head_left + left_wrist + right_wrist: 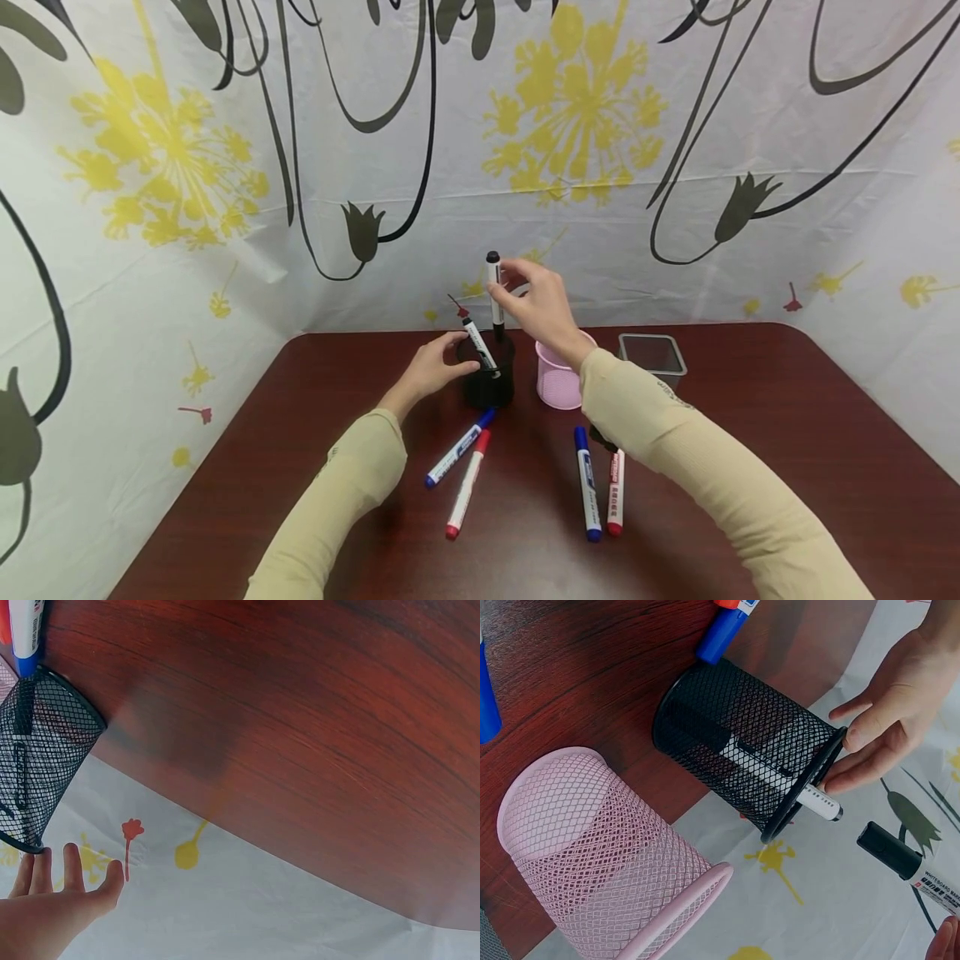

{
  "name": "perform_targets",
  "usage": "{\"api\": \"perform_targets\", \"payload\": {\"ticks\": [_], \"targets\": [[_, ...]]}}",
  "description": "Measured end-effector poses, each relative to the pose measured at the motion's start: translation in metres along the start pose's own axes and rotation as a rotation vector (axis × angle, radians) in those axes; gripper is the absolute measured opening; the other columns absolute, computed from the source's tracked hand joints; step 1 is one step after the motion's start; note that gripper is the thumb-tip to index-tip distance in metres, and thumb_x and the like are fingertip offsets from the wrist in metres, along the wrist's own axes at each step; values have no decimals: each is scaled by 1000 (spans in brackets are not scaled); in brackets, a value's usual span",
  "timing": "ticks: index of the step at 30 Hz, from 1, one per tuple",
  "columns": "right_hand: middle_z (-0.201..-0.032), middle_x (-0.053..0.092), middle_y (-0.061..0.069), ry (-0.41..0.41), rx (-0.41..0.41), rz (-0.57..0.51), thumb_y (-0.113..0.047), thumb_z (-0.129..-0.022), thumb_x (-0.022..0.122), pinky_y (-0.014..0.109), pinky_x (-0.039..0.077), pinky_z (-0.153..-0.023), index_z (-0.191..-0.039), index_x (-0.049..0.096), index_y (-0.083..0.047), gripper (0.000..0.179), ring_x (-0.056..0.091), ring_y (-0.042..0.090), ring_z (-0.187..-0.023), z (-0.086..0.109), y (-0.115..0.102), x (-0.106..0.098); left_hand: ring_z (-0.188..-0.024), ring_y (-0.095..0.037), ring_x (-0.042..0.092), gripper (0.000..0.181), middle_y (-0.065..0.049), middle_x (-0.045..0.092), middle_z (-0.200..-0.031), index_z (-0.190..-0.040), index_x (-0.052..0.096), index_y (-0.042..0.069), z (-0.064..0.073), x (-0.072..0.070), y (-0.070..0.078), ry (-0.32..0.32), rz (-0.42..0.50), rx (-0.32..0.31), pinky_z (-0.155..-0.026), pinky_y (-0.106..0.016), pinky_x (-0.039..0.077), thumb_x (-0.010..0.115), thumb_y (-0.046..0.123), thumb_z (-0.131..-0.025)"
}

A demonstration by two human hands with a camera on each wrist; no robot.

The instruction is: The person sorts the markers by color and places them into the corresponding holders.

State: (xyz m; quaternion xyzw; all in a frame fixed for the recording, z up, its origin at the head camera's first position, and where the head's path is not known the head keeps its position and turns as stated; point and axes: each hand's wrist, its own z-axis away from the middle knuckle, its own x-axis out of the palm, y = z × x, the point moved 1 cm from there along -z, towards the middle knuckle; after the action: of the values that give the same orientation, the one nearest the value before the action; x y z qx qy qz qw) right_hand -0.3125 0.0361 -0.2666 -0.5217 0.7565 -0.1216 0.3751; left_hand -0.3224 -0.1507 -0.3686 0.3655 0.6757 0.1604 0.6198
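A whiteboard marker with black ends (493, 283) is pinched upright between thumb and fingers of my right hand (543, 304), above the black mesh pen holder (487, 392). In the right wrist view its black cap (889, 850) points at the holder's mouth, a short gap away. My left hand (431, 367) holds the holder's left rim, thumb on the near side and fingers on the far side. Through the mesh I see another black-ended marker (821, 801) leaning inside, its end sticking out over the rim.
Right of the holder stands a pink mesh pen holder (558, 387), then a grey rectangular container (652, 354). On the dark wooden table (525, 533) lie a blue marker (457, 450) and red marker (467, 487) at left, another blue (588, 483) and red marker (616, 492) at right. Patterned cloth hangs behind.
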Motion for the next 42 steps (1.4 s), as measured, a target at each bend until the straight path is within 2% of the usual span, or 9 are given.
{"api": "perform_targets", "payload": {"ticks": [9,16,26,42], "targets": [[-82,61,7,-5,15,14,-14,-79,64,26,47,-66,-105,61,0,30,57,16,-76,-4,5,10,-113,-23,44,58,-9,48,-125,-127,47,11,0,0,0,4,-5,-11,-91,-41,34,68,31,-77],[-81,62,5,-5,27,48,-16,-80,63,29,44,-65,-104,61,-2,28,57,16,-76,-4,13,17,-113,-24,43,58,-12,47,-125,-127,46,11,0,0,0,-2,5,-13,-92,-41,34,68,30,-78],[-84,62,6,-25,43,84,-17,-81,63,34,44,-71,-105,61,-2,29,57,19,-78,-1,23,27,-113,-24,43,58,-11,47,-126,-127,46,10,-1,0,-1,-1,16,-8,-92,-41,34,68,29,-77],[-83,63,5,-40,127,124,-19,-79,64,31,43,-67,-104,62,-5,28,59,18,-76,20,44,42,-112,-24,45,58,-10,48,-124,-127,47,10,-1,0,0,8,-9,-3,-91,-39,35,68,30,-77]]}}
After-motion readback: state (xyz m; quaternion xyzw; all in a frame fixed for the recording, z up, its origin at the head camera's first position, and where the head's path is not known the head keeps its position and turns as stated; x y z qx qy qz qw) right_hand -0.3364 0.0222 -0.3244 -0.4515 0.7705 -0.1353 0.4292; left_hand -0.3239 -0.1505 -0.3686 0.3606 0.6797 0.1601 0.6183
